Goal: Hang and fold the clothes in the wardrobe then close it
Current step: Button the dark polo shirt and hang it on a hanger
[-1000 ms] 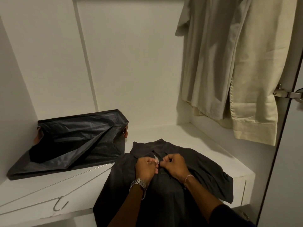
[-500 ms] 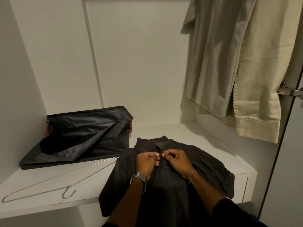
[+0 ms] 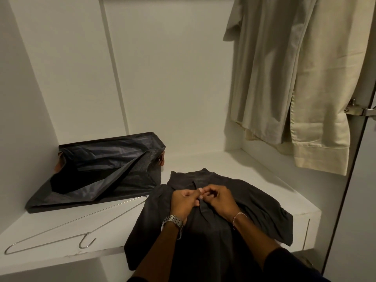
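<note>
On the wardrobe shelf point(image 3: 203, 159) a dark grey shirt point(image 3: 244, 202) lies flat, hem overhanging the front edge; left hand point(image 3: 184, 202) and right hand point(image 3: 218, 199) meet at its placket, fingers curled, apparently pinching a button.

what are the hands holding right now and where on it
Both hands pinch the dark grey shirt at its front opening just below the collar: the left hand on one edge, the right hand on the other. The wire hanger lies untouched.
</note>
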